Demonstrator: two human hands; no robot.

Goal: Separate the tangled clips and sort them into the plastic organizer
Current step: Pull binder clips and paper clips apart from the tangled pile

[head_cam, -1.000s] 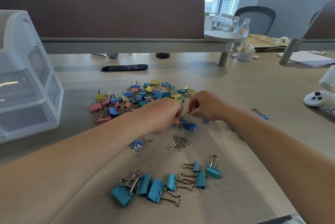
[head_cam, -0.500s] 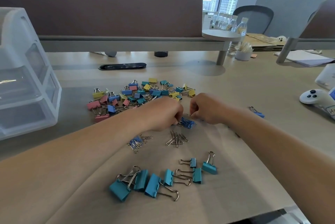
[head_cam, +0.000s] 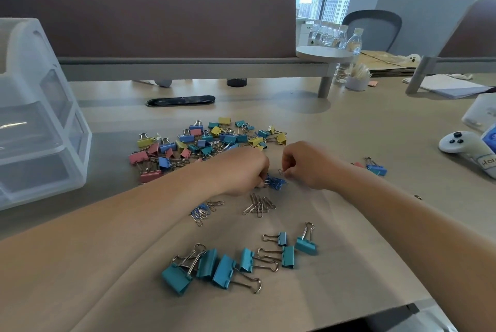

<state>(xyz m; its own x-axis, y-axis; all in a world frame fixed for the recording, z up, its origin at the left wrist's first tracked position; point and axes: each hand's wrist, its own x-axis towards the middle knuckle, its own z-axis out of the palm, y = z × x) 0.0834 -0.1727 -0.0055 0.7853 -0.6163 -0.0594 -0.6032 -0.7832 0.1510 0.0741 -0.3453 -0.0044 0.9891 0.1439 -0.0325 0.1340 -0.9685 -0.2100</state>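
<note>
A tangle of blue paper clips (head_cam: 276,183) lies between my two hands on the desk. My left hand (head_cam: 243,173) pinches its left side with curled fingers. My right hand (head_cam: 306,163) pinches a silver paper clip (head_cam: 281,171) just above the tangle. A heap of coloured binder clips (head_cam: 204,143) lies behind my hands. Silver paper clips (head_cam: 259,205) and a small blue bunch (head_cam: 201,212) lie in front of them. Several teal binder clips (head_cam: 228,264) sit nearest me. The plastic organizer (head_cam: 37,116) stands at the far left, its drawers closed.
A white game controller (head_cam: 467,147) and a white box (head_cam: 481,112) sit at the right, with a lone blue binder clip (head_cam: 375,167) near my right forearm. A black cable slot (head_cam: 180,100) and a partition (head_cam: 147,14) lie behind the heap.
My hands have drawn slightly apart; the silver clip in my right hand now shows clear of the blue tangle.
</note>
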